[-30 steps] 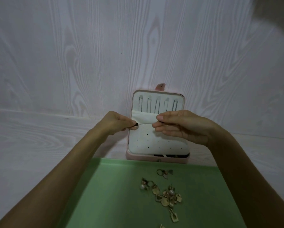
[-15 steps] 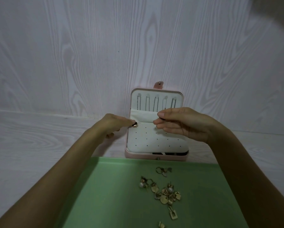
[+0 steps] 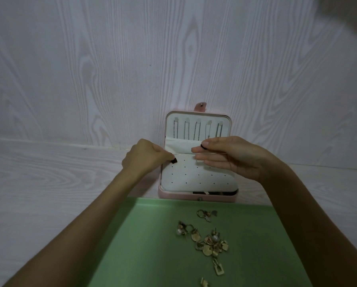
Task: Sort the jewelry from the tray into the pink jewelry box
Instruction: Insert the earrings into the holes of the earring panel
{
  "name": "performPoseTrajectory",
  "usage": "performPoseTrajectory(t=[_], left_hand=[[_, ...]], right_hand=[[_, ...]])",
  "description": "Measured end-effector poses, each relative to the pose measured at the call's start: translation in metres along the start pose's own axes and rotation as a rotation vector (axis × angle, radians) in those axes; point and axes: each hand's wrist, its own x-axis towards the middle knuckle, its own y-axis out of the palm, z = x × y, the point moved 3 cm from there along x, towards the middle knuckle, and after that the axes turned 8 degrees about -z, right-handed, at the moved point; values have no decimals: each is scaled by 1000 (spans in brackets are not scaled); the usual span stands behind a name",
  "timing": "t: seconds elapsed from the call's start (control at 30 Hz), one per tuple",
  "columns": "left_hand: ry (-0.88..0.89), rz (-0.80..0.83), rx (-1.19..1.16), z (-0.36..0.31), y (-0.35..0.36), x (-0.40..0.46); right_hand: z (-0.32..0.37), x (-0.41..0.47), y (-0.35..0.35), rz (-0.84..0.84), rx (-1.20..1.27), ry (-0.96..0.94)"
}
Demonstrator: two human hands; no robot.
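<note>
Left hand (image 3: pixel 144 157) still pinching dark earring (image 3: pixel 174 161) at jewelry box (image 3: pixel 197 196) panel, right hand (image 3: pixel 225 157) fingers now straightened; insertion underway.

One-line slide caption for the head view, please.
Left hand pinches a small dark earring at the open pink jewelry box's dotted panel; right hand hovers open.
</note>
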Motion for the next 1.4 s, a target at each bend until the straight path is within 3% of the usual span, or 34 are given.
performPoseTrajectory(t=[0.2, 0.37, 0.83, 1.23, 1.4], left_hand=[[127, 44, -28, 3, 1, 0], [213, 89, 83, 1, 2, 4], [209, 154, 14, 3, -3, 10], [119, 183, -25, 4, -8, 9], [98, 212, -30, 2, -9, 9]], right_hand=[[-9, 11, 4, -117, -166, -27], [-10, 26, 13, -152, -284, 40], [-10, 42, 20, -218, -411, 119], [-16, 38, 26, -300, -552, -147], [-16, 38, 26, -325, -621, -157]])
